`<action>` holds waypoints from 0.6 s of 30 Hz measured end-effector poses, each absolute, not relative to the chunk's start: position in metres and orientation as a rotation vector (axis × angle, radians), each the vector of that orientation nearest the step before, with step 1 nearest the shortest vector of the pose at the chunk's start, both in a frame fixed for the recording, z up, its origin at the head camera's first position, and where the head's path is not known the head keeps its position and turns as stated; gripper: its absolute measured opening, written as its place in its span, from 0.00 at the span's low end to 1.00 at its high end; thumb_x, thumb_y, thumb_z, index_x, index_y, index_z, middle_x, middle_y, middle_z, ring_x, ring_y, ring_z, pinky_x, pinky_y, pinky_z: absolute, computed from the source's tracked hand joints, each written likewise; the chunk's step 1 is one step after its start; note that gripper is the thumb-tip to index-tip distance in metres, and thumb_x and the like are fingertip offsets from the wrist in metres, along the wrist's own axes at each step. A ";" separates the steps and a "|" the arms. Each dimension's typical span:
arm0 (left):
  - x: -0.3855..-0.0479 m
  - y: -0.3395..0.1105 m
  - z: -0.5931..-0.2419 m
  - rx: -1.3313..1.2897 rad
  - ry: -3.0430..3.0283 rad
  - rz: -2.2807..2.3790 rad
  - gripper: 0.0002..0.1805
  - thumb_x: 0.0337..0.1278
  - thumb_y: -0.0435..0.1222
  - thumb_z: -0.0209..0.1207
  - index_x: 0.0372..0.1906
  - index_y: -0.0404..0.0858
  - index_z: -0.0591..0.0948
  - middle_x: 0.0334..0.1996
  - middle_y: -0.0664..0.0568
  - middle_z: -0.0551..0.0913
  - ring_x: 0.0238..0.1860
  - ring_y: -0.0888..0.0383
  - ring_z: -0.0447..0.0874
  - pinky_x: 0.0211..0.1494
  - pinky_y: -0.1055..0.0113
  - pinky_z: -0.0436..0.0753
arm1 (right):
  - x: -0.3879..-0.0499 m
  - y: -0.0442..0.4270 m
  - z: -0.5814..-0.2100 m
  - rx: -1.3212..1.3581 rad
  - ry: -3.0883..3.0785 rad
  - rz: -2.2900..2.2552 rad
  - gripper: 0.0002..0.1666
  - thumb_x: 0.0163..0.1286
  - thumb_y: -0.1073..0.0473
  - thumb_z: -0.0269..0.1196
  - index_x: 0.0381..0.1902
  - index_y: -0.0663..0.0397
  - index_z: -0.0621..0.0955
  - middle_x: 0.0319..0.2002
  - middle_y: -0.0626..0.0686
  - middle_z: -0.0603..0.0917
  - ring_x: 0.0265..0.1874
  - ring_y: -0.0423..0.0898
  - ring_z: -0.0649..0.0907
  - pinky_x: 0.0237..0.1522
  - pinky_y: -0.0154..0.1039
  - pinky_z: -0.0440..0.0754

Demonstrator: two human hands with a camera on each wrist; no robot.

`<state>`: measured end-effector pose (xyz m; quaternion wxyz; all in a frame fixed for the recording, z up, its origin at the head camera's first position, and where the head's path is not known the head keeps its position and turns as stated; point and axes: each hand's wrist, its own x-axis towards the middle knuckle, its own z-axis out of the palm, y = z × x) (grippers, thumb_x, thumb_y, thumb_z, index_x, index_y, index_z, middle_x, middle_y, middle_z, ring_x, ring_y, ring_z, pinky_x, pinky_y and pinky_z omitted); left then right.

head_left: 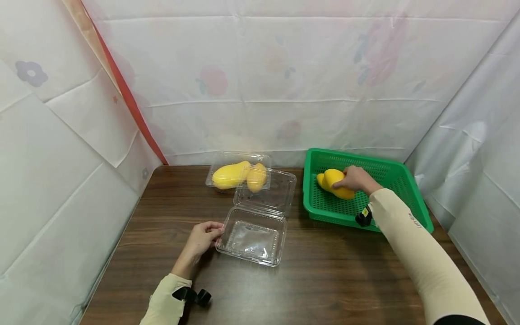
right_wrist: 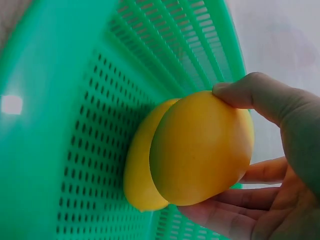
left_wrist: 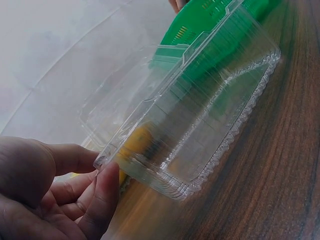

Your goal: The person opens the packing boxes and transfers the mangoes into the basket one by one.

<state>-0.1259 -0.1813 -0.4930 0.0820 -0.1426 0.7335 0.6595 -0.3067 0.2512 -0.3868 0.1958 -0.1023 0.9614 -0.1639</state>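
Observation:
My left hand pinches the left rim of a clear plastic clamshell box, its lid folded back; thumb and finger meet on the rim in the left wrist view. Over the green basket, my right hand grips a yellow mango, thumb on one side and fingers on the other. Another mango lies beneath it on the basket floor, partly hidden by the held one.
Behind the open box stands a second clear box with yellow mangoes in it; the open lid overlaps its corner. White patterned cloth hangs behind and beside the brown wooden table.

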 end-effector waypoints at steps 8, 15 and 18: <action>-0.126 -0.183 -0.494 -0.427 2.195 1.970 0.14 0.62 0.26 0.58 0.48 0.19 0.77 0.24 0.52 0.79 0.20 0.64 0.76 0.24 0.75 0.79 | -0.303 0.233 -0.393 -0.393 2.607 -0.425 0.46 0.64 0.44 0.64 0.65 0.77 0.66 0.51 0.70 0.80 0.33 0.49 0.84 0.36 0.44 0.85; -0.127 -0.184 -0.495 -0.420 2.190 1.969 0.14 0.62 0.26 0.58 0.49 0.19 0.77 0.24 0.53 0.79 0.21 0.64 0.76 0.24 0.75 0.79 | -0.303 0.221 -0.394 -0.482 2.535 -0.375 0.41 0.62 0.46 0.65 0.61 0.75 0.71 0.46 0.66 0.82 0.31 0.47 0.82 0.31 0.40 0.84; -0.127 -0.184 -0.494 -0.414 2.187 1.963 0.15 0.63 0.27 0.58 0.49 0.19 0.76 0.24 0.53 0.79 0.22 0.64 0.76 0.24 0.75 0.79 | -0.305 0.217 -0.399 -0.480 2.517 -0.343 0.35 0.63 0.47 0.64 0.56 0.72 0.74 0.41 0.63 0.81 0.30 0.47 0.81 0.30 0.39 0.83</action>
